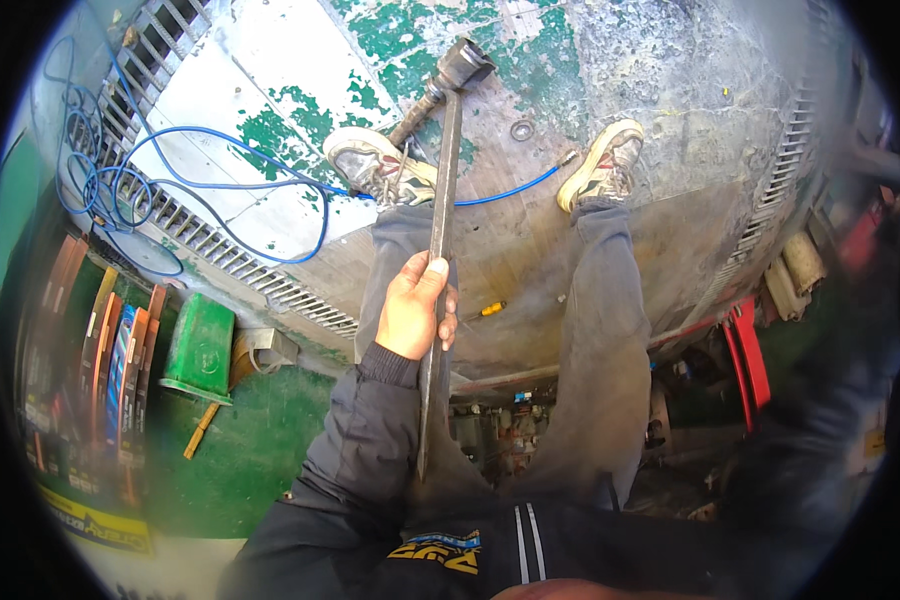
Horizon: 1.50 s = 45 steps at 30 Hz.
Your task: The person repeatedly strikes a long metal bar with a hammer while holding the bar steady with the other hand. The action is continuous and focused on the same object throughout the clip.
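Observation:
My left hand [416,306] is wrapped around a long, dark steel bar [442,225], with the thumb lying along it. The bar points away from me, and its near end tapers to a narrow tip by my jacket. Its far end meets or overlaps a heavy metal piece [462,66] with a blocky head and a thick shaft; whether they touch, I cannot tell. That shaft slants down toward my left shoe [378,165]. A dark, blurred right sleeve [800,450] shows at the right, but my right hand is not visible.
A blue hose [220,186] loops at left and runs between my shoes. Slotted floor grates [260,285] line both sides. A metal ring [521,130] and a small yellow piece [493,309] lie on the floor. A green bin [200,345] stands left; a red metal part [745,360] is right.

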{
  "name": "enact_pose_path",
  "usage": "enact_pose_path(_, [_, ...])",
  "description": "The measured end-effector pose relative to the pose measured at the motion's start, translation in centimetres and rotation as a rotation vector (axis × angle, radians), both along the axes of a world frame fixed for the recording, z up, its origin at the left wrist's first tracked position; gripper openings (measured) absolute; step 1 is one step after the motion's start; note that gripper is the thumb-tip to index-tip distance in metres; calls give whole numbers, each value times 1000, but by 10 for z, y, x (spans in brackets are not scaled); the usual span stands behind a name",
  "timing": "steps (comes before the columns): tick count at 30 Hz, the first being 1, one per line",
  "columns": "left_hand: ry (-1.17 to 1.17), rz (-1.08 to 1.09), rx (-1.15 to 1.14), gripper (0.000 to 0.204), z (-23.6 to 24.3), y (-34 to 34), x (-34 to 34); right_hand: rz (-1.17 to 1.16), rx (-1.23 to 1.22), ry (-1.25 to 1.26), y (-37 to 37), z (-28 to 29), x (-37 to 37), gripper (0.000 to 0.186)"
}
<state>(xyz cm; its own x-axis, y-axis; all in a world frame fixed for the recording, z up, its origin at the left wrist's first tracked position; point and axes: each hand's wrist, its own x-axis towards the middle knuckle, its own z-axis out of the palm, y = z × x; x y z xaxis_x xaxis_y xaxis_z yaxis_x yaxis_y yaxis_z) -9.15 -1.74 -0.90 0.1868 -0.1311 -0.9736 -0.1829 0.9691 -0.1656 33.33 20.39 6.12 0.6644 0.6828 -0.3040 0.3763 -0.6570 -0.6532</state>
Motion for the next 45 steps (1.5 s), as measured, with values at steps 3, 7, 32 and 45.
enact_pose_path(3, [-14, -3, 7, 33, 3, -1, -3, -24, -490, 456, -111, -98, -88, 16])
enact_pose_path(7, [63, -167, -1, 31, 8, -14, -8, 54, -979, 894, -225, -138, -155, 15])
enact_pose_path(32, [105, 8, 10, 37, 3, -51, 14, 972, -784, -596, -161, -289, -66, 56])
enact_pose_path(45, [108, 38, 42, 32, 1, -53, 17, 640, -707, 119, -108, -362, -279, 74])
